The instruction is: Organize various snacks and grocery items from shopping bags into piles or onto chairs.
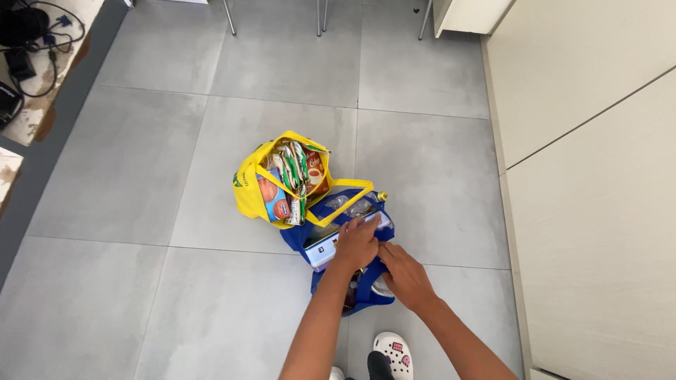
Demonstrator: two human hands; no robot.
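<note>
A blue shopping bag point(296, 237) with yellow handles stands on the grey tiled floor right in front of me. My left hand point(357, 243) reaches down into it and rests on a pale flat box point(321, 248) inside. My right hand point(403, 276) is beside it at the bag's near edge, fingers curled on the blue fabric or a handle. Clear wrapped items point(355, 206) sit at the far end of the blue bag. A yellow shopping bag point(246, 188), leaning against the blue one, is packed with several green, white and orange food packets point(294, 176).
Pale cabinet fronts point(591, 162) run along the right side. Metal chair or table legs point(230, 17) stand at the top. A mottled countertop with black cables point(35, 42) is at the upper left. My white clog with pink charms point(394, 355) is below the bags.
</note>
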